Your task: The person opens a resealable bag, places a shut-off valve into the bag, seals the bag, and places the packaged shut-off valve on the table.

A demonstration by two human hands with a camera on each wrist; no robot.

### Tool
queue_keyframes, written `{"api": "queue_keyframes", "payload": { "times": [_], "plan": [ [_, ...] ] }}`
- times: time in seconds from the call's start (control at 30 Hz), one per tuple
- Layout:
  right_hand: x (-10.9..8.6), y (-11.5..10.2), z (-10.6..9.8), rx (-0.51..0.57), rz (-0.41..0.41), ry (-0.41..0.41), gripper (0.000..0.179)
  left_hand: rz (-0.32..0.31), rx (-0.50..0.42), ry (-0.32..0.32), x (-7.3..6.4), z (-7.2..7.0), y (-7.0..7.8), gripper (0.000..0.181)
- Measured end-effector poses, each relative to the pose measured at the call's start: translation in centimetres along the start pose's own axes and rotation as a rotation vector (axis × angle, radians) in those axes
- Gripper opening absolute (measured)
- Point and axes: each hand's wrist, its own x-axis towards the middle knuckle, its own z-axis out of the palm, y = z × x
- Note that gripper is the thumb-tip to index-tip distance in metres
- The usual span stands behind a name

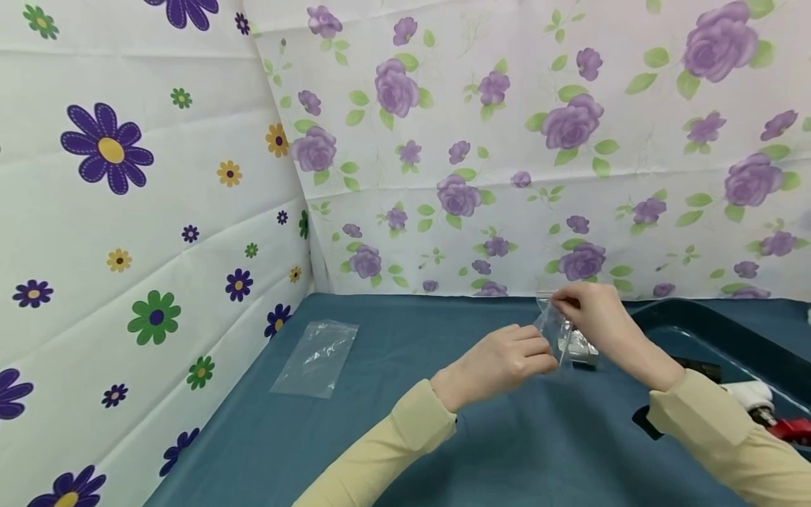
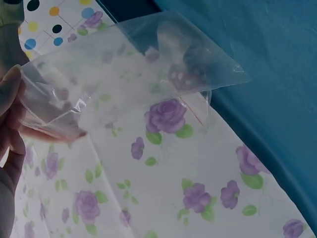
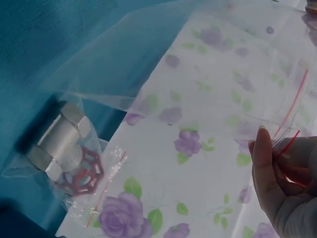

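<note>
Both hands hold a clear zip bag (image 1: 550,327) above the far part of the table. My left hand (image 1: 500,362) grips its lower side, and my right hand (image 1: 595,320) pinches the top by the red-lined zip strip (image 3: 292,101). In the left wrist view the thin film (image 2: 114,74) stretches out from the left fingers, see-through and without anything showing inside. Just behind the hands lies a metal valve (image 3: 64,141) with a red handwheel (image 3: 91,173), enclosed in its own zip bag. In the head view the hands and held bag partly hide it.
A second flat clear bag (image 1: 317,359) lies on the left of the blue-covered table (image 1: 405,324). On the right stands a dark tray (image 1: 671,310) with a white part (image 1: 747,394), a red part (image 1: 792,428) and a black piece (image 1: 700,367). Flowered cloth walls (image 1: 405,211) border the table.
</note>
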Motion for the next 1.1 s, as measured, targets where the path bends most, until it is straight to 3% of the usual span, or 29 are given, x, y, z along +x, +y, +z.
{"api": "queue_keyframes", "payload": {
  "times": [0.23,0.4,0.67,0.83,1.1],
  "plan": [
    [-0.1,0.4,0.1,-0.006,-0.019,0.000,0.009,-0.050,-0.076,-0.004,-0.1,0.6,0.0,0.008],
    [-0.3,0.9,0.3,0.031,-0.028,-0.050,0.011,-0.113,-0.144,0.006,-0.7,0.7,-0.7,0.025],
    [-0.5,1.0,-0.2,0.061,-0.039,-0.065,0.013,-0.166,-0.117,0.075,-1.3,0.5,-2.8,0.033],
    [-0.5,1.1,-0.2,0.094,-0.030,-0.088,0.011,-0.147,-0.157,0.071,-1.5,0.5,-3.3,0.028],
    [-0.4,0.7,0.3,0.134,-0.002,-0.126,0.010,-0.089,-0.166,0.098,-1.5,1.1,-3.0,0.012]
  ]
}}
